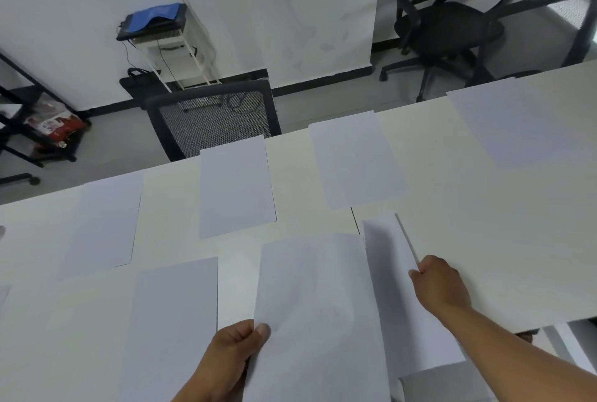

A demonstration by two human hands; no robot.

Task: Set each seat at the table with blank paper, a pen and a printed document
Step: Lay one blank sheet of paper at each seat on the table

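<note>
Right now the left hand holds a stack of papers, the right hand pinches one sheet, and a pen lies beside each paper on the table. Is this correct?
Not entirely. The head view shows no pen on the table. The rest stands: the left hand holds the stack of papers, and the right hand pinches one sheet.

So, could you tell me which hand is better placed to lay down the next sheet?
Probably the right hand: it pinches a single sheet beside bare table; the left hand grips the stack.

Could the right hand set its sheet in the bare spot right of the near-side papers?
Probably yes. The right hand already pinches its sheet beside that bare stretch of table, and nothing lies there.
</note>
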